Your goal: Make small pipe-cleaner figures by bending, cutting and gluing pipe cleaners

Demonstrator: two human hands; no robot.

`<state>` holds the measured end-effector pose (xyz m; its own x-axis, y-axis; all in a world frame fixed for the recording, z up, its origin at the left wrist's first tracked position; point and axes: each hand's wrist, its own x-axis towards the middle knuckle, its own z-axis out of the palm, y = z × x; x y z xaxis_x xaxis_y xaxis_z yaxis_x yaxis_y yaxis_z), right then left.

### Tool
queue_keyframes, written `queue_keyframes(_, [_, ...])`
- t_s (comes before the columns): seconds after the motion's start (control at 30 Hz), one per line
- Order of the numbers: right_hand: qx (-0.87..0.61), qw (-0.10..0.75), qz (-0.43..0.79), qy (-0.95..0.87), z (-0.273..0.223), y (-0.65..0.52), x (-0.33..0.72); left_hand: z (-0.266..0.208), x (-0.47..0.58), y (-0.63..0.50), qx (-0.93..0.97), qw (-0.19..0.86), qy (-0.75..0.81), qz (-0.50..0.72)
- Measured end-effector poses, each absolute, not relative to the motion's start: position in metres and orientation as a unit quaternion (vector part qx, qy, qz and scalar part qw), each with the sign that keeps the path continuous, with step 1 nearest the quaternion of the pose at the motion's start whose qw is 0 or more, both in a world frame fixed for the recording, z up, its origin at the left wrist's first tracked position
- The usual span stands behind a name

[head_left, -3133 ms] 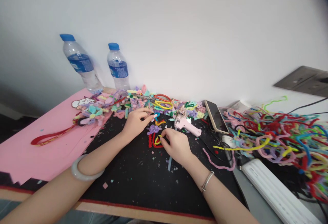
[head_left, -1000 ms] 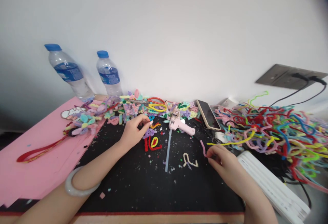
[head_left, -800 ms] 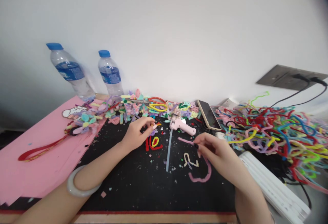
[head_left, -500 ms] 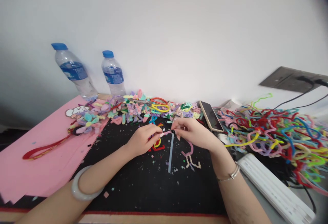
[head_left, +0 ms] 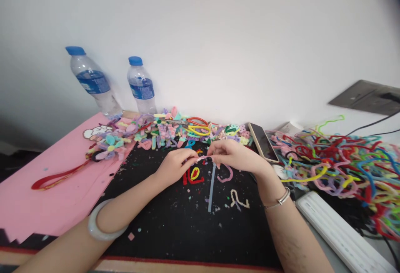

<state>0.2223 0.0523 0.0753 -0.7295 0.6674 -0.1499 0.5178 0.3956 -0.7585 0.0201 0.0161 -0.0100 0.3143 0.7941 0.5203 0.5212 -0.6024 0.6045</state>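
We hold a pink pipe cleaner [head_left: 225, 176] between both hands above the middle of the black mat [head_left: 175, 227]. Our left hand [head_left: 175, 165] pinches one end of it with thumb and forefinger closed; our right hand [head_left: 234, 156] is likewise closed on it just beside the left, fingertips almost meeting. The free length of the pipe cleaner curls down from the right hand and rests on the mat below it.

Directly under the hands lies a red and yellow pipe-cleaner shape [head_left: 193, 176], touching the mat. A clear glue stick [head_left: 211, 187] lies just to its right, running toward the near edge. A short cream pipe-cleaner piece [head_left: 239, 200] lies near the glue stick, further right.

Along the far edge of the table we see a row of small pastel pipe-cleaner pieces [head_left: 162, 129]. Two water bottles [head_left: 142, 85] stand at the far left corner against the wall. A pink sheet [head_left: 46, 189] covers the left side of the table. A phone [head_left: 264, 141] leans near the far edge, right of the hands. A large tangle of coloured pipe cleaners [head_left: 343, 164] fills the right side, with a white power strip [head_left: 340, 235] near the right edge.
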Motion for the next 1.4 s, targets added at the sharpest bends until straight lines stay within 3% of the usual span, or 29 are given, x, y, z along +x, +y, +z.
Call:
queue_keyframes(0.23, [-0.379,0.119,0.330,-0.856,0.068,0.051,0.221,-0.009,0.023,0.014,0.798,0.166,0.408,0.412])
queue_keyframes(0.53, [-0.410,0.132,0.361,-0.827,0.051,0.043,0.225,-0.010,0.023,0.014,0.816,0.183,0.389,0.386])
queue_keyframes(0.87, [-0.441,0.229,0.275,-0.823,0.017,0.019,0.231,-0.014,0.022,0.016,0.835,0.200,0.394,0.328])
queue_keyframes(1.13, [-0.416,0.184,0.199,-0.868,0.011,0.010,0.228,-0.014,0.023,0.013,0.846,0.180,0.382,0.326])
queue_keyframes(1.4, [-0.395,0.199,0.160,-0.882,0.007,0.008,0.228,-0.011,0.022,0.014,0.849,0.201,0.381,0.307])
